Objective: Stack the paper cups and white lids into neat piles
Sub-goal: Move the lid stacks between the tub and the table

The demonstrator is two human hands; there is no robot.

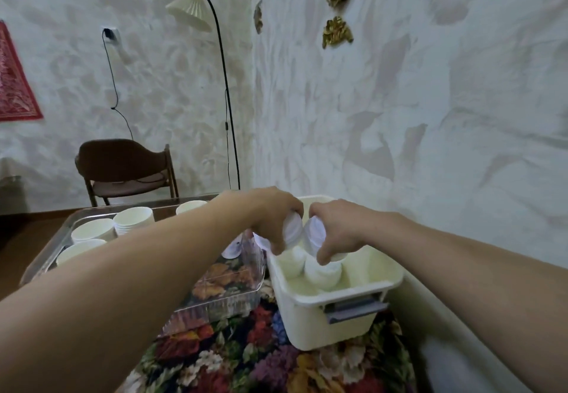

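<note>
Lid wrangling over the tub

Left hand [270,223] and right hand [336,232] each pinching 1 white lid [292,228], edges nearly touching above cream tub [390,285].

there is a single view, from a wide-angle camera worn on the person's head. it looks forward and down along both bare forearms, close over the cream plastic tub [310,302] and the floral-patterned tablecloth [246,359], and takes in the textured white wall [430,100] rising just behind.
</note>
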